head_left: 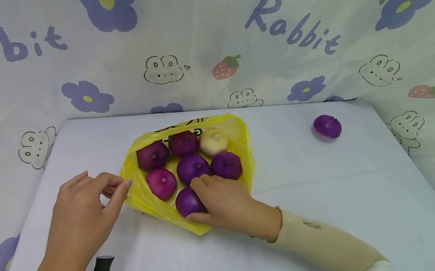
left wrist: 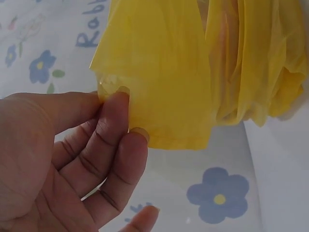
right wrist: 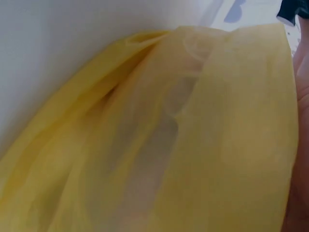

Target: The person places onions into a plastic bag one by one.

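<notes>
At centre left, the left hand [head_left: 83,210] pinches the edge of the yellow bag [head_left: 239,139] (thumb and fingertips on the plastic). The bag lies mid-frame on the white table [head_left: 342,210], holding several onions. The right hand [head_left: 222,202] grips the nearest purple onion [head_left: 187,202]. Right of centre, a loose purple onion [head_left: 327,126] sits alone.

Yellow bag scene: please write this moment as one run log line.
left hand pinches yellow bag edge | right hand grips purple onion in bag | one purple onion apart on table
</notes>
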Demonstrator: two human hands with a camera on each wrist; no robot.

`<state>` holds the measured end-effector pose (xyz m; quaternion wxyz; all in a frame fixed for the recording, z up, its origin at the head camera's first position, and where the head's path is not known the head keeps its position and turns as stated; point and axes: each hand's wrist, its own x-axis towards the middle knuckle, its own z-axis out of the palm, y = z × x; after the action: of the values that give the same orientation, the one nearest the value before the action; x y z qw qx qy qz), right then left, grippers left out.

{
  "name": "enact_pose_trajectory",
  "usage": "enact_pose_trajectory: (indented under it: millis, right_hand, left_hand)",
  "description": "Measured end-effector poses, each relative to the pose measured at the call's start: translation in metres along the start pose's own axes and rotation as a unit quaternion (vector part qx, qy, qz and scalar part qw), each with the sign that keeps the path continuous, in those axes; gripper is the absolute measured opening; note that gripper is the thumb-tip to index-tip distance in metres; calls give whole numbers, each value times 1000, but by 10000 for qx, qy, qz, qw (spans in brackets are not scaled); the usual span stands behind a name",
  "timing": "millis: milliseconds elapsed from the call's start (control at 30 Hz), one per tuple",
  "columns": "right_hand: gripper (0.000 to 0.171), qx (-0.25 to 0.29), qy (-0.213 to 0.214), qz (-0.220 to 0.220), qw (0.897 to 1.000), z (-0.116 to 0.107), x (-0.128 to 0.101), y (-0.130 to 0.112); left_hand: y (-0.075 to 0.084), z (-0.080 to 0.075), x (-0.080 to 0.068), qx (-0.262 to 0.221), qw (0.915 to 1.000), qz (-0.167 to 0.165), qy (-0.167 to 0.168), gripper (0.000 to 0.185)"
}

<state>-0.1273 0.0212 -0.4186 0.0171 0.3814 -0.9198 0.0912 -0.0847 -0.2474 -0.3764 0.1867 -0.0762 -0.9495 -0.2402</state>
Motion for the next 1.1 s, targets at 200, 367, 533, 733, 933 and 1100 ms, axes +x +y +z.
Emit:
enact_pose_trajectory:
  millis: [200,367,533,733,933,1100]
  right_hand:
    - [57,-301,230,-100,9992,8,2,-6]
    - [56,-234,321,-238,9989,7,1,-7]
    - [52,108,-2,-276,9996,-1,-4,-6]
    - [49,122,-138,-448,9988,-3,-4,-5]
    - [52,135,-148,-505,9985,-3,-4,-4]
    - [52,275,-59,-546,9981,-4,-7,1]
  left_hand:
    - [0,0,0,-11,10000,-29,-48,14]
    - [1,0,-1,23,10000,-11,-21,14]
    - [-1,0,0,-5,9999,85,72,15]
    - [0,1,0,-16,9999,118,92,13]
    - [0,1,0,-31,10000,34,11,13]
    - [-2,1,2,-43,10000,45,33,15]
